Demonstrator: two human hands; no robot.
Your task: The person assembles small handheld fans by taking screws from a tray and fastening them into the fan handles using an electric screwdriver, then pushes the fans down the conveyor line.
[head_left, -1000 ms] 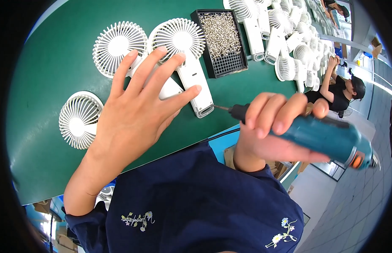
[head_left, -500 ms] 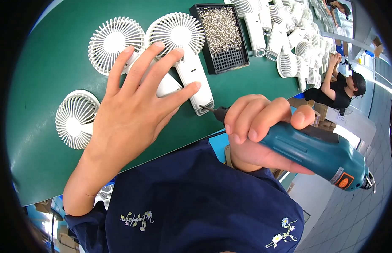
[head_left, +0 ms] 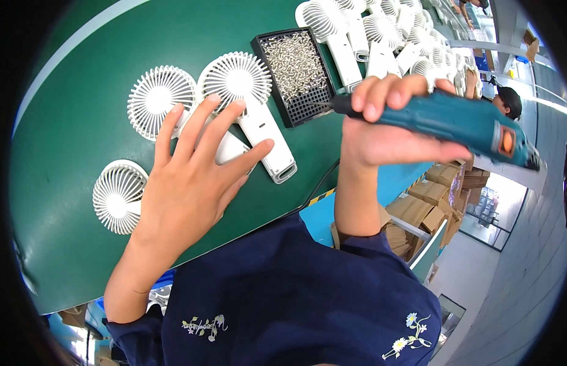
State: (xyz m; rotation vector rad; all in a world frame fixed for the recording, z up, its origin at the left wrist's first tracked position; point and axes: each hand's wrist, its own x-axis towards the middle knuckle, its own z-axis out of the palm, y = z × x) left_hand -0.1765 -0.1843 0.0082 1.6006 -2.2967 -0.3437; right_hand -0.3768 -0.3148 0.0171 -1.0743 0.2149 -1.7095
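My left hand lies with fingers spread over white handheld fans. Its fingertips reach the lower edge of one fan, and the thumb rests at that fan's handle. Another fan lies to the left, its handle partly under my fingers. A third fan sits beside my wrist, its handle hidden by the hand. In my right hand is a teal electric screwdriver, held nearly level. Its tip points left over the perforated near end of a black tray of small screws.
The green table carries a heap of white fans at the far right. A dark cable crosses the near edge. Cardboard boxes are stacked below on the right. A person in a black cap is farther right.
The screwdriver has moved up and away from the fan handle's end, over to the screw tray. My left hand stays spread on the fans. The whole view has shifted somewhat.
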